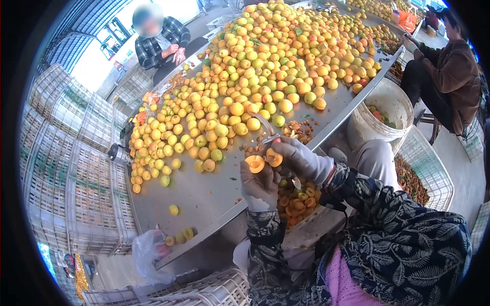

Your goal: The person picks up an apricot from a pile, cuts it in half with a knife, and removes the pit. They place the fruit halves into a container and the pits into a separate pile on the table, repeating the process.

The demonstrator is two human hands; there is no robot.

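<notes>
My left hand (259, 188), in a pale glove, holds a cut apricot half (254, 163) with its hollow facing up. My gloved right hand (302, 159) is closed round a small knife (264, 124), whose curved blade points up and away over the table. A second apricot half (273, 157) sits between the two hands, against the right fingers. Just under my hands, a container of cut apricot halves (296, 204) shows in part. Apricot stones (301, 131) lie in a loose heap on the metal table close beyond the right hand.
A large pile of whole apricots (265, 66) covers much of the metal table (204, 204). To the right stand a white bucket (380, 109) and a crate of stones (411, 181). Stacked crates (76, 168) line the left. Two people (163, 43) (446, 76) sit at the table's sides.
</notes>
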